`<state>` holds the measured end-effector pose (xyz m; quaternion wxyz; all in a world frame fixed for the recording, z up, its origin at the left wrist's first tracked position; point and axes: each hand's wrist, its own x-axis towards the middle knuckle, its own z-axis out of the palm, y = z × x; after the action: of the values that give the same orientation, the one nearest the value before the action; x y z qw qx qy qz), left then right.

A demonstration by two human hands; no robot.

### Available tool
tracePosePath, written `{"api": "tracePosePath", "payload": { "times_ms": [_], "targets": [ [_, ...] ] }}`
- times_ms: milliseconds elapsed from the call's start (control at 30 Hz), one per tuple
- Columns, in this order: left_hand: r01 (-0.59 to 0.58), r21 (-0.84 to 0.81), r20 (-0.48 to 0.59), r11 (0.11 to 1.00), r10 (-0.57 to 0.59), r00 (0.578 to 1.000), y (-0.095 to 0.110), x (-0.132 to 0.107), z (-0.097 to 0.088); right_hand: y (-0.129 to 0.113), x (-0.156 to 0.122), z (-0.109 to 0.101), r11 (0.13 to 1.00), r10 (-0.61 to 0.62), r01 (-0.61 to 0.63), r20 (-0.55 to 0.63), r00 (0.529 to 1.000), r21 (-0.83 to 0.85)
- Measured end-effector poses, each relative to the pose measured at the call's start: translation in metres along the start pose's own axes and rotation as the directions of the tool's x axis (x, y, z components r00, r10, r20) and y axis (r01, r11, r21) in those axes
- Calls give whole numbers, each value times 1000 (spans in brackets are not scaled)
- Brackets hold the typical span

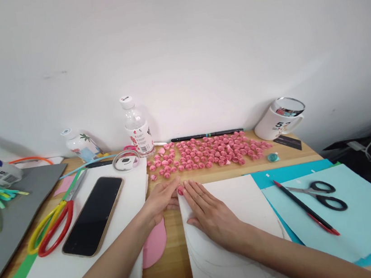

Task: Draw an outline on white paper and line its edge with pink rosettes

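Observation:
My left hand [161, 199] and my right hand [207, 209] meet at the far corner of a white sheet [237, 223] with faint pencil curves. A small pink rolled paper rose [180, 190] sits between their fingertips, pressed from both sides. My right hand lies flat on the sheet, fingers stretched. My left hand's fingers are curled toward the rose. Just beyond lie several finished pink paper roses [208, 153] spread over the wooden desk [175, 268]. A pink paper scrap [155, 245] lies under my left forearm.
At the left lie a black phone [93, 215], red-and-yellow scissors [51, 225], a tape roll [126, 159] and two bottles [137, 127]. A white mug [280, 118] stands at the back right. Black scissors [322, 194] and a red pencil [305, 207] rest on light-blue paper [353, 221].

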<state>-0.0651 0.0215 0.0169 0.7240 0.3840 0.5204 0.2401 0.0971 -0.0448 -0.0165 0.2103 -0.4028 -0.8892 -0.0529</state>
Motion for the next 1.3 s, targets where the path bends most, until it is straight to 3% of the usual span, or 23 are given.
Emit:
{"api": "tracePosePath", "payload": {
  "times_ms": [300, 533, 633, 767, 867, 967, 1133, 1300],
  "targets": [
    [8, 23, 19, 1000, -9, 1000, 1, -3, -1, 3, -1, 3, 1000, -17, 18, -33, 999, 10],
    [-20, 38, 84, 999, 17, 996, 1, 0, -5, 7, 5, -12, 984, 97, -79, -109, 989, 161],
    [-19, 49, 101, 999, 14, 995, 1, -2, -4, 24, 12, -26, 942, 217, -163, -161, 963, 292],
    [4, 81, 131, 997, -15, 991, 4, -6, -1, 68, 34, -38, 877, 357, -260, -185, 916, 403],
    [-25, 82, 189, 996, 9, 982, 4, -6, 0, 99, 62, -37, 860, 393, -342, -64, 917, 379],
    [-42, 83, 209, 996, 24, 978, 1, -4, -2, 115, 98, -25, 892, 364, -376, 96, 927, 250],
    [-10, 97, 192, 995, -9, 981, -3, 1, -6, 119, 156, 4, 924, 333, -365, 230, 914, 113],
    [30, 100, 161, 995, -46, 986, -5, 2, -6, 116, 181, 24, 929, 322, -360, 291, 901, 85]
  ]
}}
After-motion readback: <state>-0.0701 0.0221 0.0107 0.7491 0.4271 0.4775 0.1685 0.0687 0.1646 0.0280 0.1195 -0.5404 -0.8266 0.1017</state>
